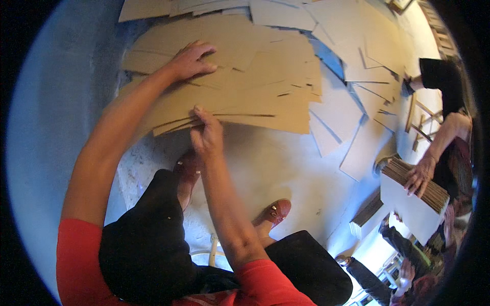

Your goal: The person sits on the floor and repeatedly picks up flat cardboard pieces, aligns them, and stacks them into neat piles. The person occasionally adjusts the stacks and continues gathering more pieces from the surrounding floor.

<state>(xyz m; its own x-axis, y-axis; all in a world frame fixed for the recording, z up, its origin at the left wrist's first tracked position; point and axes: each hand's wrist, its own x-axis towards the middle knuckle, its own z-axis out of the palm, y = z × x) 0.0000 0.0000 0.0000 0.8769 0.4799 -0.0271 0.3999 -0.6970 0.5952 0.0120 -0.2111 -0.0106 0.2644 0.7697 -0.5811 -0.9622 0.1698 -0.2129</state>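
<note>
Left hand (pixel 194 60): while we reach over the cardboard sheets (pixel 255 66), it is half open, contact unclear.
Right hand (pixel 209 135): we pinch their near edge, thumb on top.
Cardboard sheets: overlapping before us, left to far right.
Co-worker's hand (pixel 421 174): spread on a stack (pixel 408 204) at right.

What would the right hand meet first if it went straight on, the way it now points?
Probably the brown cardboard: the right hand seems to reach onto its near edge, but the exact depth is unclear.
</note>
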